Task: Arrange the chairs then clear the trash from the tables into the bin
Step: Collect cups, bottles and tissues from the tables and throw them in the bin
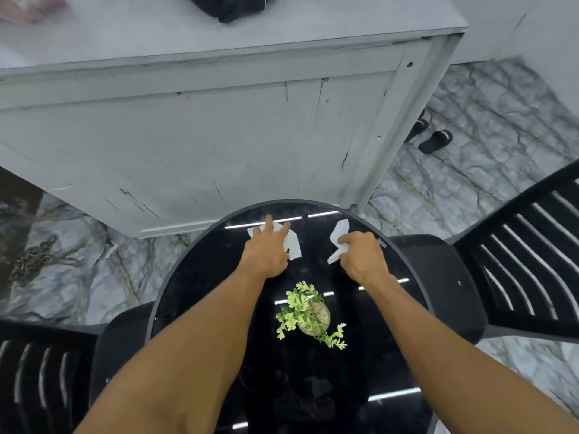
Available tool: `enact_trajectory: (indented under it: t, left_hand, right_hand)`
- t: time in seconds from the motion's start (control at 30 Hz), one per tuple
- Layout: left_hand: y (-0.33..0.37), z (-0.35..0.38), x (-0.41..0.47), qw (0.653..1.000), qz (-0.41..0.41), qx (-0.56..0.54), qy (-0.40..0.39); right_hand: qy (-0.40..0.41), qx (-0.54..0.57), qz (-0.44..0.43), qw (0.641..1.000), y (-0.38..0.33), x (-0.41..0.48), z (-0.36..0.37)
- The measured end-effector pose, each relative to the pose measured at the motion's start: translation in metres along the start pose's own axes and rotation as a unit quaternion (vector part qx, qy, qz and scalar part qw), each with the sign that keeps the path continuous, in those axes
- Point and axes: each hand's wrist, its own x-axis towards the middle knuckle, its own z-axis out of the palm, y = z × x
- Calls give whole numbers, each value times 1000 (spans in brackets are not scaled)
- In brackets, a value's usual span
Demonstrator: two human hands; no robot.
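The right hand is closed around a crumpled white tissue in the centre of the frame. The left hand presses spread fingers on a second tissue, not yet gripping it. Both lie near the far edge of the round black table. Better gather each tissue fully, avoiding the small plant. No bin is visible.

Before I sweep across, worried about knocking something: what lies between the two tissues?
Only bare black tabletop separates left tissue from right tissue, head view.
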Motion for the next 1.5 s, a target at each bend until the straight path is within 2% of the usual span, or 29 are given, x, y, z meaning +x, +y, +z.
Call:
enact_trajectory:
  t: [0.07, 0.17, 0.27, 0.5, 0.7, 0.87, 0.97, 1.1, 1.17, 1.33, 1.5]
  left_hand:
    - [0, 12, -2, 999, 21, 35, 21]
    - [-3, 21, -19, 996, 35, -10, 80]
    - [-16, 13, -43, 992, 2, -79, 100]
    - [-101, -41, -122, 945, -89, -198, 244]
    - [-223, -74, -267, 894, -191, -208, 348]
    - [-342, -52, -434, 841, -282, -206, 413]
    - [-375, -39, -495, 821, -310, -213, 429]
    - [-446, 14, -635, 772, -416, -222, 426]
    - [-473, 41, -686, 744, -456, -235, 428]
    - [-525, 95, -760, 691, -535, -268, 405]
    - [-590, 128, -777, 675, -557, -291, 387]
  right_hand:
    - [9, 44, 6, 999, -1, 0, -4]
    - [11, 70, -20, 997, -13, -1, -12]
    - [7, 88, -68, 994, -44, -4, -18]
    - [-34, 91, -186, 978, -177, -45, -4]
    - [-78, 80, -322, 940, -326, -144, 48]
    - [-101, 48, -444, 889, -457, -283, 132]
    - [-85, 39, -489, 867, -500, -333, 162]
    - [-154, -11, -584, 797, -574, -452, 245]
    - [-181, -28, -606, 774, -604, -501, 282]
    - [-245, -80, -626, 736, -654, -573, 355]
    - [-289, -126, -607, 729, -700, -584, 432]
